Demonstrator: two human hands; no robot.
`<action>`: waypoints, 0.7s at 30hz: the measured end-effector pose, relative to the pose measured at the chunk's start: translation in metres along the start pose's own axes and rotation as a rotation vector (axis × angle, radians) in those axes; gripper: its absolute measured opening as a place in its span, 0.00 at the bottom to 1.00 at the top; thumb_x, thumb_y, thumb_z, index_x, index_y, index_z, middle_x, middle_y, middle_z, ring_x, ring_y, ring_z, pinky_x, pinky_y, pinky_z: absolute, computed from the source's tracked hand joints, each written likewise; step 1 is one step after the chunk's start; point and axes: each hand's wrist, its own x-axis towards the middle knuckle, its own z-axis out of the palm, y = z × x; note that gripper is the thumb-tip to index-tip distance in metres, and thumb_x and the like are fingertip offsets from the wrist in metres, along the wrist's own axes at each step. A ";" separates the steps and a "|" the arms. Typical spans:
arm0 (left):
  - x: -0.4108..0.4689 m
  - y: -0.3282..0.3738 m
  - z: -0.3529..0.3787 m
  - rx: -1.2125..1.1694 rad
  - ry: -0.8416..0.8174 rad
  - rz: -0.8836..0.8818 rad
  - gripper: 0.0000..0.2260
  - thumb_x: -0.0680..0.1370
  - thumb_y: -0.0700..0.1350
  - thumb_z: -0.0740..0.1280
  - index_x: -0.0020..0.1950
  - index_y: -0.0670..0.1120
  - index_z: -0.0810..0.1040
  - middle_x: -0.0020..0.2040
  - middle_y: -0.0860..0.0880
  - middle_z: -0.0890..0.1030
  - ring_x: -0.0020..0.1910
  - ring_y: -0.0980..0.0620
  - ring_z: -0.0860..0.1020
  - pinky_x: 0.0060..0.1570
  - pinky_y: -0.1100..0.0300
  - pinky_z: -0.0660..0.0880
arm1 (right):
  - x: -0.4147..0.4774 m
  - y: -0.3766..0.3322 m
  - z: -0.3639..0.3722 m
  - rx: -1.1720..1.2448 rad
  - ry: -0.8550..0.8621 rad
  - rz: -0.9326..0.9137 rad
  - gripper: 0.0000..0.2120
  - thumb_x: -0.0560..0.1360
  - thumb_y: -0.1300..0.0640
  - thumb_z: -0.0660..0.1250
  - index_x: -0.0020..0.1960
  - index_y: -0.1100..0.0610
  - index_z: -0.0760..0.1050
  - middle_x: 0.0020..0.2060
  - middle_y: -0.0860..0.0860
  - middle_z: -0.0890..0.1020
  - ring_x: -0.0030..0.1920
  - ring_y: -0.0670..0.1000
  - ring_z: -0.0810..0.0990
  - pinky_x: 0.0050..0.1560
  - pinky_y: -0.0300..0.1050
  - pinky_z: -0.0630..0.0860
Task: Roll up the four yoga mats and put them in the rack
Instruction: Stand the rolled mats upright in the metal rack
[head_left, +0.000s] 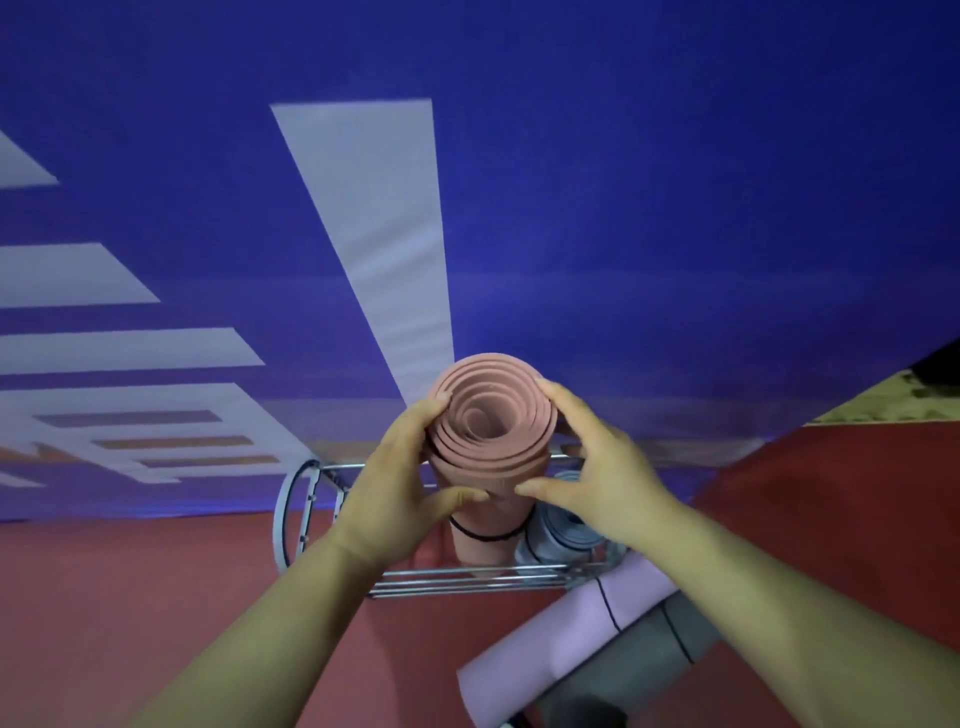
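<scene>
While hands (400, 483) (597, 467) grip one mat (493, 421), three others (563, 530) (566, 629) (623, 670)

A deep blue padded wall (649, 208) fills most of the view, marked with a broad white stripe (379, 234) that narrows toward the bottom. On the left are more white bands (119, 351) and a few short orange bars (171, 442). Below lies a dull red floor (130, 597). At the far right edge is a yellowish patch (883, 402). The light is dim and even.

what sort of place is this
Likely a gym or yoga studio: the rolled pink mat and a grey mat stand in a wire rack, on a red floor, before a blue printed backdrop.
</scene>
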 end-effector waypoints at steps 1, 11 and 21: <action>0.000 -0.012 0.008 0.011 0.000 -0.004 0.43 0.65 0.52 0.83 0.74 0.54 0.65 0.71 0.52 0.73 0.70 0.55 0.73 0.68 0.51 0.73 | 0.000 0.007 0.005 -0.033 0.007 0.001 0.50 0.64 0.45 0.83 0.76 0.31 0.56 0.72 0.38 0.73 0.69 0.42 0.74 0.65 0.44 0.75; -0.009 -0.094 0.076 0.078 -0.139 -0.106 0.52 0.63 0.42 0.84 0.81 0.54 0.58 0.71 0.51 0.67 0.70 0.69 0.65 0.68 0.70 0.66 | 0.005 0.100 0.061 -0.206 -0.069 0.064 0.49 0.64 0.48 0.83 0.79 0.41 0.60 0.68 0.47 0.78 0.64 0.50 0.76 0.60 0.39 0.73; 0.010 -0.124 0.095 0.142 -0.076 -0.066 0.51 0.66 0.45 0.83 0.82 0.44 0.57 0.74 0.49 0.65 0.72 0.60 0.65 0.70 0.72 0.60 | 0.034 0.130 0.067 -0.201 -0.041 0.029 0.49 0.66 0.47 0.82 0.80 0.42 0.60 0.70 0.46 0.77 0.63 0.47 0.75 0.58 0.35 0.70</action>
